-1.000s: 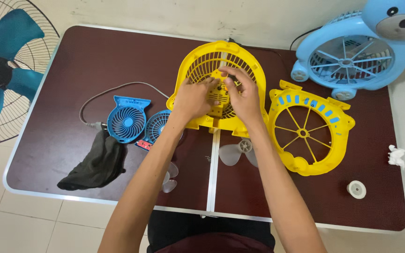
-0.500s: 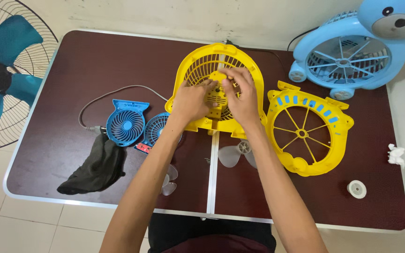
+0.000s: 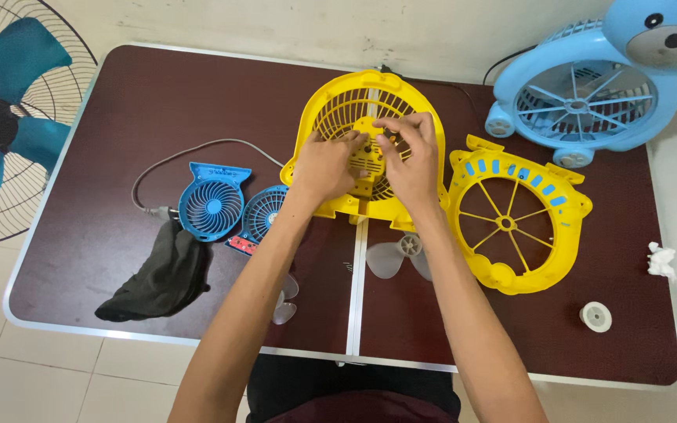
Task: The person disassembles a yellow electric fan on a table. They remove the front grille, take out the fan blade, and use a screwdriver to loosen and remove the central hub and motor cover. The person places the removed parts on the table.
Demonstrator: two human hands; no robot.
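Fingertips of left hand [image 3: 324, 166], right hand [image 3: 412, 160] hide yellow grille [image 3: 338, 110] centre.

A dark brown folding table [image 3: 158, 94] with a pale metal rim stands against a cream wall [image 3: 291, 23]. Light floor tiles [image 3: 9, 376] show past its left edge and near-left corner.

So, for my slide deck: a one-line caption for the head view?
Both hands, left hand and right hand, work at the yellow fan grille on a brown table.

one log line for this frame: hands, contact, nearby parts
left hand: on yellow plastic fan grille housing | right hand: fingers pinching its centre | beside: yellow spoked front cover
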